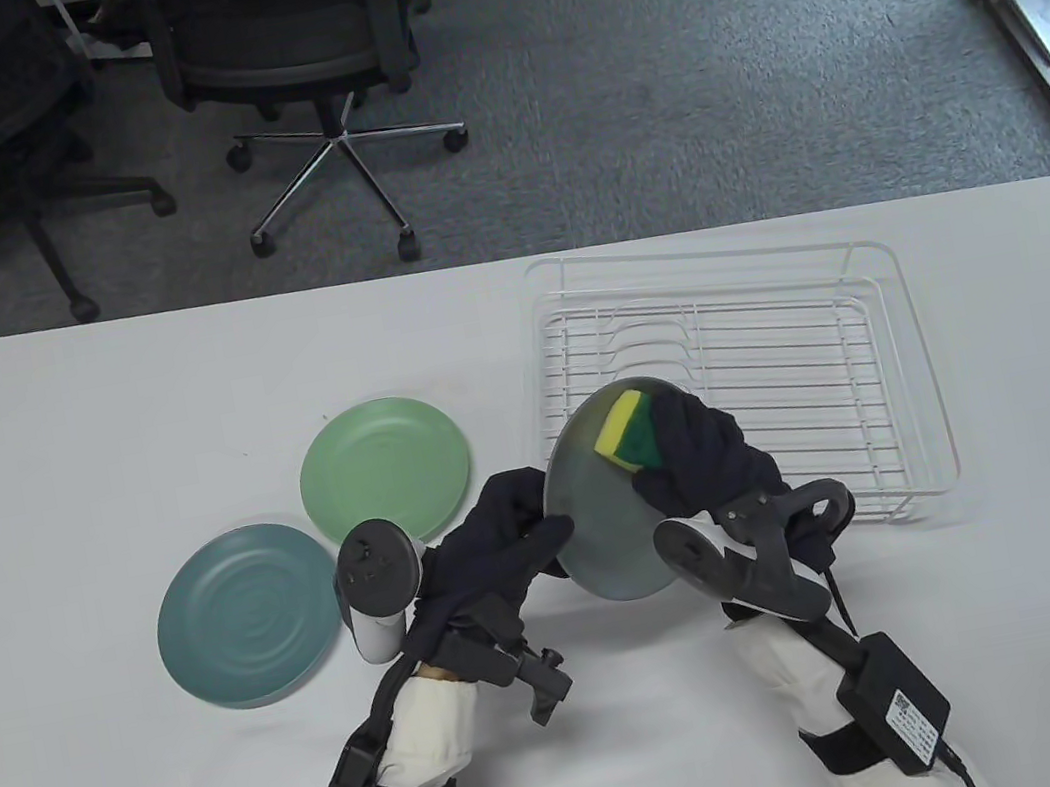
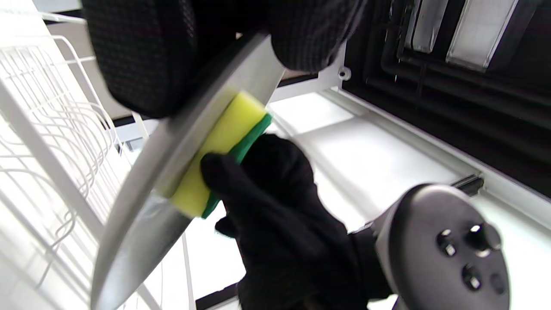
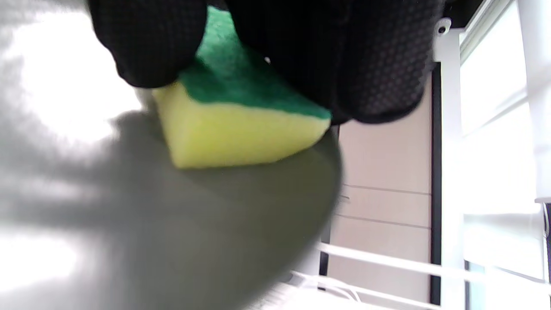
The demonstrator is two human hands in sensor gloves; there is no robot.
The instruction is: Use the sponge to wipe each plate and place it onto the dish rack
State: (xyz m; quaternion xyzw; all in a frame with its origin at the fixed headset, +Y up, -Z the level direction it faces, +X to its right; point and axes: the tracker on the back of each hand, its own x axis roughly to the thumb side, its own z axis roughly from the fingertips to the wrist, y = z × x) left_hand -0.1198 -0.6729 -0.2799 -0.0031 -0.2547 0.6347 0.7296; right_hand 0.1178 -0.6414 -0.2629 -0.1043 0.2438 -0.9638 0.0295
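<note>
A grey plate [image 1: 597,513] stands tilted on edge above the table, in front of the rack's near left corner. My left hand [image 1: 500,540] grips its left rim, thumb on the face. My right hand [image 1: 698,454] holds a yellow and green sponge [image 1: 628,431] and presses its yellow side against the plate's upper face. The wrist views show the same contact: sponge [image 2: 219,150] on plate [image 2: 172,163], and sponge [image 3: 241,129] on plate [image 3: 172,215]. A light green plate [image 1: 385,474] and a teal plate [image 1: 249,613] lie flat on the table to the left.
The white wire dish rack [image 1: 734,367] sits on the right half of the white table [image 1: 83,421], with no plates in it. Office chairs stand on the carpet beyond the far edge. Cables trail from both wrists near the front edge.
</note>
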